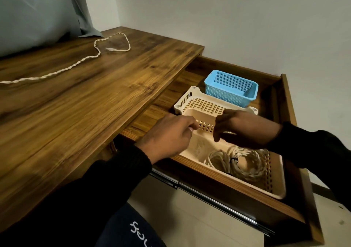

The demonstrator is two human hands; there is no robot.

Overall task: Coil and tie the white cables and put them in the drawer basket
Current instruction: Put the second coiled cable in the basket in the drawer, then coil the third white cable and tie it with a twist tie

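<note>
Your coiled cable (241, 161) lies in the near end of the cream basket (273, 186) inside the open drawer (290, 102); it is off-white, twisted like rope, wound into loose overlapping loops, with a small dark tie (234, 160) cinching the bundle near its middle. A second white cable (79, 62) of the same twisted make lies uncoiled on the wooden desk (76, 117), running from the left edge to a loop and plug end at the back; well apart from the drawer.

Your left hand (169, 134) hovers over the basket's left side, fingers curled inward; the frame is blurred and you cannot tell whether they pinch anything. Your right hand (245, 129) is above the basket's middle, fingers bent downward and slightly apart; grip likewise cannot be told.

A white slotted basket (191, 96) and a blue mesh basket (230, 88) sit behind the cream one.
</note>
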